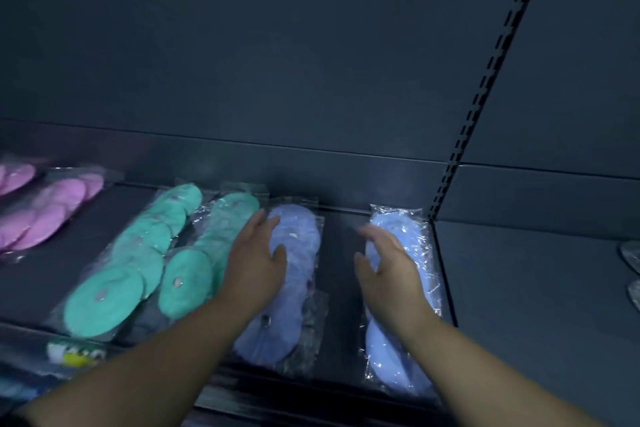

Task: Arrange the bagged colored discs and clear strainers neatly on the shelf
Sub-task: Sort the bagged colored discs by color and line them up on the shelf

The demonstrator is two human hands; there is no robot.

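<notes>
Dark shelf [343,288], blue bags [294,253] under hands [256,263]

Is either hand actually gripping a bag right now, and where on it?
Neither has a closed grip. The left hand lies open on the left blue bag, near its middle. The right hand is open over the right blue bag; contact unclear.

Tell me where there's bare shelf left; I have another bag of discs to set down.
A bare strip lies between the two blue bags. More room between the pink bags and the teal bags. Teal bags to the left blue bag are crowded.
</notes>
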